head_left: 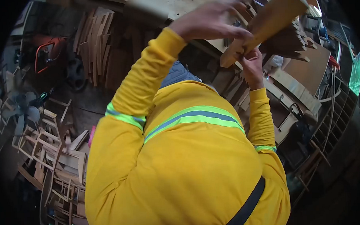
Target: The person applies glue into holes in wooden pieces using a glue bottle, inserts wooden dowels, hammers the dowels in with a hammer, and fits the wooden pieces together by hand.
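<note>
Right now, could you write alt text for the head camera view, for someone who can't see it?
A person in a yellow top grips a wooden piece with the right hand, the left hand spread beside it. Around them are stacked boards, a fan and wooden frames.

Before the person (194, 160), towards the right, is a wooden piece (278, 17), with the surface (179, 8) ahead. Over on the left, slats (98, 43) stand together, then a fan (23, 104) beside chair frames (59, 132); loose boards (295, 89) lie right.
</note>
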Demonstrator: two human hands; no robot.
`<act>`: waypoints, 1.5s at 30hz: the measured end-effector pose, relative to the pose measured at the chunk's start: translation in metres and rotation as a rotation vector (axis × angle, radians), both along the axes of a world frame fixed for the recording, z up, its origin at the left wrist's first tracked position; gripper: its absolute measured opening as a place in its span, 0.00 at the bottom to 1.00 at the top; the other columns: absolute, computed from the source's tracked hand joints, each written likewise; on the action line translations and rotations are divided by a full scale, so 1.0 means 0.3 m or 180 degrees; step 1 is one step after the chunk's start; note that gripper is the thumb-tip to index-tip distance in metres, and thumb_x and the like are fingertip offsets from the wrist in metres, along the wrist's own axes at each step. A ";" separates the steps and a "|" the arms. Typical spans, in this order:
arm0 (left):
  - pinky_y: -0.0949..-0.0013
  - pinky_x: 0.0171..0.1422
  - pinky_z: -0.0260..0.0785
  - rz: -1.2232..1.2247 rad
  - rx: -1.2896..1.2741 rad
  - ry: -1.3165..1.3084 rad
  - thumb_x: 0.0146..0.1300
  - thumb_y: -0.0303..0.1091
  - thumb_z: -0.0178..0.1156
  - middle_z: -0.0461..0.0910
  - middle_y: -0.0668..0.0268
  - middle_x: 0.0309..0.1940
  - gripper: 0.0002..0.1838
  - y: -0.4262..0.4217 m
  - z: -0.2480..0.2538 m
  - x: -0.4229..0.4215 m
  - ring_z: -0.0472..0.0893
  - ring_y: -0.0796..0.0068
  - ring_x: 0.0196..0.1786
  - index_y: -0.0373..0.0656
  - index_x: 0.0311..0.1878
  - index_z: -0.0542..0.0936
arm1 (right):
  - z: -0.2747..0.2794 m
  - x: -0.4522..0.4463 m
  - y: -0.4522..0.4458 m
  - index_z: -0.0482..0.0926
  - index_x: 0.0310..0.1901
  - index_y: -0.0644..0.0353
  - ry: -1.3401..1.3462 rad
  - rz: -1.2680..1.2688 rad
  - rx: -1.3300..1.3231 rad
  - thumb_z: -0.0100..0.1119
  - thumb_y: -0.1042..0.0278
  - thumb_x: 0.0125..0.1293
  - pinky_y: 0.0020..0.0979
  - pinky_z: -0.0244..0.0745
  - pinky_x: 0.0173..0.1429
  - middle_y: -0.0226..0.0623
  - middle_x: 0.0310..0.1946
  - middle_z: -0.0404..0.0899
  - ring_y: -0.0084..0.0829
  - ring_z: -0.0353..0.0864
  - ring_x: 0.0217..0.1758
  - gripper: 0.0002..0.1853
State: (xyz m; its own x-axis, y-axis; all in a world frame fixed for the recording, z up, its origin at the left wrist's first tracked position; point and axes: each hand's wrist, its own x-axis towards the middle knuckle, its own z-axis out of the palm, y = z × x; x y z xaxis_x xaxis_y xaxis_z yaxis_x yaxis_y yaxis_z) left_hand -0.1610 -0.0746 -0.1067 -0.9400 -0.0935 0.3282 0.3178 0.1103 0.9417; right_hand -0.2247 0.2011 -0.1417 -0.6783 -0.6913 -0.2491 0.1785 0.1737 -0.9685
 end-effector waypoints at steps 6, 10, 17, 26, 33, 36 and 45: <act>0.63 0.53 0.80 -0.0932 -0.0167 -0.0018 0.61 0.47 0.78 0.85 0.60 0.55 0.36 0.260 0.123 -0.129 0.86 0.66 0.52 0.44 0.69 0.79 | -0.047 0.078 0.192 0.78 0.59 0.61 0.0296 -0.0309 -0.0048 0.75 0.76 0.66 0.28 0.79 0.62 0.29 0.52 0.86 0.23 0.85 0.55 0.21; 0.64 0.52 0.80 -0.1189 -0.0777 0.0236 0.61 0.45 0.78 0.87 0.61 0.47 0.31 0.399 0.162 -0.165 0.87 0.67 0.48 0.45 0.65 0.82 | -0.063 0.102 0.268 0.79 0.56 0.60 0.0298 -0.0676 -0.0227 0.75 0.77 0.66 0.27 0.79 0.61 0.30 0.50 0.86 0.21 0.84 0.54 0.19; 0.64 0.53 0.80 -0.1169 -0.0956 0.0286 0.63 0.42 0.76 0.88 0.63 0.41 0.24 0.495 0.207 -0.161 0.88 0.69 0.44 0.45 0.59 0.84 | -0.089 0.074 0.356 0.79 0.55 0.60 0.0546 -0.0807 -0.0174 0.74 0.77 0.66 0.26 0.78 0.58 0.29 0.48 0.86 0.21 0.84 0.51 0.18; 0.62 0.53 0.80 -0.1228 -0.0945 0.0400 0.60 0.41 0.78 0.87 0.60 0.46 0.25 0.515 0.171 -0.129 0.87 0.66 0.48 0.43 0.58 0.82 | -0.135 0.058 0.402 0.79 0.61 0.61 0.1460 -0.0235 0.0665 0.74 0.70 0.68 0.30 0.79 0.59 0.32 0.53 0.87 0.26 0.85 0.53 0.22; 0.55 0.54 0.79 -0.0759 -0.1129 0.0321 0.58 0.35 0.77 0.83 0.52 0.48 0.33 0.571 0.201 0.014 0.84 0.46 0.50 0.41 0.65 0.73 | -0.138 0.085 0.384 0.80 0.62 0.60 0.3127 -0.0110 0.1596 0.69 0.67 0.68 0.36 0.78 0.63 0.39 0.55 0.86 0.34 0.84 0.60 0.21; 0.52 0.54 0.78 -0.0610 -0.1182 0.0161 0.58 0.28 0.74 0.82 0.48 0.49 0.34 0.591 0.175 0.036 0.82 0.39 0.52 0.39 0.66 0.70 | -0.057 0.082 0.388 0.80 0.62 0.60 0.1167 -0.0106 0.1298 0.67 0.68 0.68 0.40 0.77 0.66 0.42 0.59 0.84 0.38 0.82 0.66 0.21; 0.49 0.54 0.77 -0.0427 -0.1350 0.0135 0.54 0.20 0.71 0.81 0.46 0.50 0.36 0.670 0.222 0.032 0.80 0.34 0.52 0.38 0.67 0.69 | -0.428 -0.203 0.353 0.79 0.58 0.60 0.2394 -0.0255 0.1310 0.60 0.63 0.68 0.47 0.79 0.61 0.51 0.57 0.81 0.53 0.81 0.59 0.20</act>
State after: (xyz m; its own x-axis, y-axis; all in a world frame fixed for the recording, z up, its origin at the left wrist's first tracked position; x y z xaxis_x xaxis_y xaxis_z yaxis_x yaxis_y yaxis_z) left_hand -0.1515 0.1263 -0.0401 -0.9195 0.1796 0.3497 0.3931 0.4392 0.8078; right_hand -0.2858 0.3071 -0.2700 -0.8064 -0.5876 0.0659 -0.4587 0.5513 -0.6969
